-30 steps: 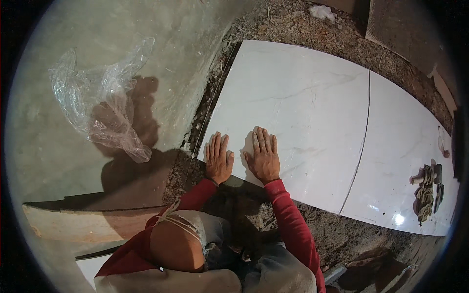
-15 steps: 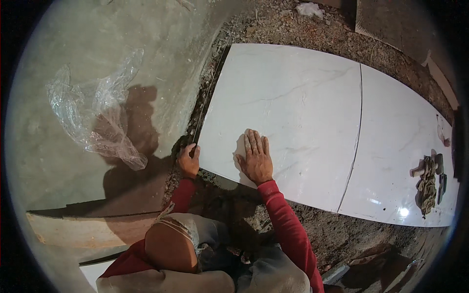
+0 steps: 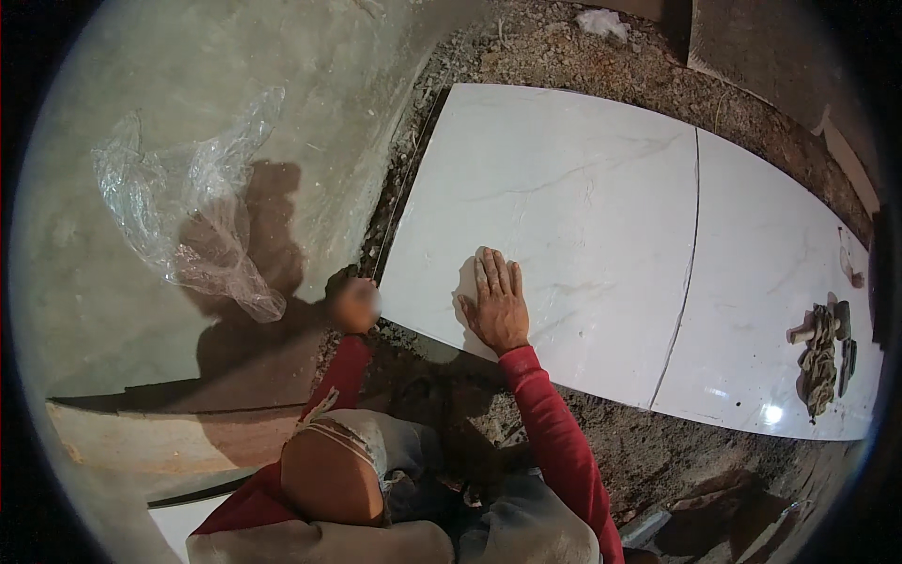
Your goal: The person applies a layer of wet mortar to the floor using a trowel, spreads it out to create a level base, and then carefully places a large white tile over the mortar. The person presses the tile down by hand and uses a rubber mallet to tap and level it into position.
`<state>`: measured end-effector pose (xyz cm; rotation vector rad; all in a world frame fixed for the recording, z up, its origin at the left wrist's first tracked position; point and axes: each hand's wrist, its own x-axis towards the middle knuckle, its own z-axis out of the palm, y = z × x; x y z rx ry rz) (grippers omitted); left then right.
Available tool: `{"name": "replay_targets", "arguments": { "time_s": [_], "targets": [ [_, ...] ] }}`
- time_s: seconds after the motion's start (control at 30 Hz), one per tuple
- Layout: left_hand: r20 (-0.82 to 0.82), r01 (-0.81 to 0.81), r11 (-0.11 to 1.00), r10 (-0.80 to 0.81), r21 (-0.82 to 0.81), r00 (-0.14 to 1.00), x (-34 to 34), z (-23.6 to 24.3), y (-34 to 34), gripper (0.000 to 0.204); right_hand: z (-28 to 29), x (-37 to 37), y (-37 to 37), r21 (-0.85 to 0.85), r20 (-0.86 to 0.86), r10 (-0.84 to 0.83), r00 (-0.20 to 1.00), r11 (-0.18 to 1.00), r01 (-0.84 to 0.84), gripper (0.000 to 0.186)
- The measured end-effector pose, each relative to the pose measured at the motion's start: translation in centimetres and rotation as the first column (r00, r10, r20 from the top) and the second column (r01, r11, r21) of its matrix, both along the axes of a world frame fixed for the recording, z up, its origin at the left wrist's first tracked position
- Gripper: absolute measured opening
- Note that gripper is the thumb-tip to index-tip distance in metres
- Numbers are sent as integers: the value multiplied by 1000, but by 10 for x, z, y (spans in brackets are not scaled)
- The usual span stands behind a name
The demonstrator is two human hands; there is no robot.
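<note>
Lying amid gritty soil, the white slab has a narrow dark strip between its left edge and the concrete floor; a thin seam parts it from a second slab. Plenty of bare surface stretches beyond the right hand, which rests palm-down by the near edge, fingers close together, thumb apart. Glossy, the slab carries faint grey veins. A second ago the left hand lay flat on it; now it's beside the near-left corner, fingers too blurred for me to tell.
</note>
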<state>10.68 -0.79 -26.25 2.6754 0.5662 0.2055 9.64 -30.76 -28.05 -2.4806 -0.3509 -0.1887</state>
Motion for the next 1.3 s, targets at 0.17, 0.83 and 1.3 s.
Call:
{"name": "replay_targets", "arguments": {
  "time_s": [0.17,0.83,1.3],
  "targets": [
    [59,19,1000,-20,19,998,-2,-6,6,24,-1,1,1,17,52,3,999,1000,-4,69],
    [306,405,913,-397,39,865,8,4,-59,25,-1,2,2,-9,69,1,998,1000,-1,65],
    [-11,509,841,-516,184,856,17,-12,-90,59,2,4,3,0,37,7,999,1000,-7,64]
  ]
}}
